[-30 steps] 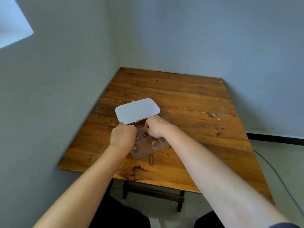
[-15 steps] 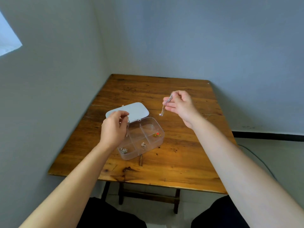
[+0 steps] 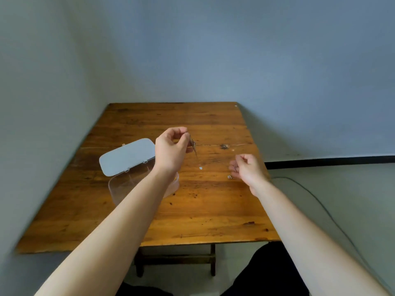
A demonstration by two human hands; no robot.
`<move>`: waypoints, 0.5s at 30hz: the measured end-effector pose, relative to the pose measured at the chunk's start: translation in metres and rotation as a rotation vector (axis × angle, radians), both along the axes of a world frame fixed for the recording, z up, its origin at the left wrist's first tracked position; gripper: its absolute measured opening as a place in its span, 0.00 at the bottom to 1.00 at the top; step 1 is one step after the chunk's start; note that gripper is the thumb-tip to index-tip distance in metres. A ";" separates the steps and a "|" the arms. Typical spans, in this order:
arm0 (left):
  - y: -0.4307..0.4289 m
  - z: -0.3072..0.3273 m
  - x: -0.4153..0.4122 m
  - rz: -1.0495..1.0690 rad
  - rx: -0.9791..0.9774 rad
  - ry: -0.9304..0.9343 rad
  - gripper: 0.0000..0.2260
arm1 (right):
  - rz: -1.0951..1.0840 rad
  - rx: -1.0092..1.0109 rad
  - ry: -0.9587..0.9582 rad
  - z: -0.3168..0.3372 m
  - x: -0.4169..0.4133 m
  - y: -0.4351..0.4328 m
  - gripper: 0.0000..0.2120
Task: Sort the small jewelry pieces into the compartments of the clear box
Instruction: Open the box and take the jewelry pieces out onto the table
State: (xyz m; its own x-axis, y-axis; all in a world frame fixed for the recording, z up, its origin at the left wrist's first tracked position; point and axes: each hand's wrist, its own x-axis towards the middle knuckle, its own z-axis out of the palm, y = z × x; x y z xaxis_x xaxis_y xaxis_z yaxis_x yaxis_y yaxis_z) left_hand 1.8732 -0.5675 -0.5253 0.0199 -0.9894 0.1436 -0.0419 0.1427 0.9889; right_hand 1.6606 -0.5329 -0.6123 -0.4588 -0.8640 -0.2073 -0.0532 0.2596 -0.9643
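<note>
The clear box [image 3: 119, 186] lies on the wooden table [image 3: 203, 210] with its white lid [image 3: 128, 157] swung open toward the far left. My left forearm covers most of its compartments; an orange piece [image 3: 175, 178] shows at its right edge. My left hand [image 3: 171, 150] is raised right of the lid, pinching a thin silver dangling piece [image 3: 194, 146]. My right hand [image 3: 248, 169] hovers over the table's right side, fingers closed on another thin silver piece [image 3: 236, 166]. A small pale piece [image 3: 200, 168] and a small silver piece [image 3: 229, 177] lie on the table.
Grey walls close in the table's left and far sides. The table's right edge runs just past my right hand, with bare floor and a thin cable [image 3: 320, 204] beyond. A dark knot [image 3: 224, 146] marks the wood.
Both hands have left the box. My left hand rose and moved right with a silver piece, and my right hand swung out and down toward the right edge. The view tilted up.
</note>
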 end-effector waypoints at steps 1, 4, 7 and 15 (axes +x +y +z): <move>0.002 -0.007 -0.009 -0.022 0.019 0.000 0.04 | -0.025 0.015 -0.021 -0.011 -0.003 0.007 0.11; 0.008 -0.034 -0.030 -0.072 0.065 -0.046 0.03 | -0.121 -0.049 -0.123 -0.036 -0.010 0.026 0.09; 0.011 -0.061 -0.041 -0.091 0.126 -0.136 0.03 | -0.174 -0.130 -0.184 -0.044 -0.014 0.034 0.07; 0.025 -0.117 -0.024 -0.121 -0.160 -0.748 0.05 | -0.064 -0.140 0.049 -0.051 -0.011 0.036 0.14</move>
State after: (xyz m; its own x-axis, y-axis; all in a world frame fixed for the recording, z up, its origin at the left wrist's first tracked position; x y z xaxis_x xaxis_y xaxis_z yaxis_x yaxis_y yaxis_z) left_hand 1.8497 -0.5430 -0.6425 -0.2452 -0.9448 0.2173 -0.6657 0.3271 0.6707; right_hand 1.6501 -0.4966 -0.6635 -0.5202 -0.8518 -0.0627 -0.0893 0.1273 -0.9878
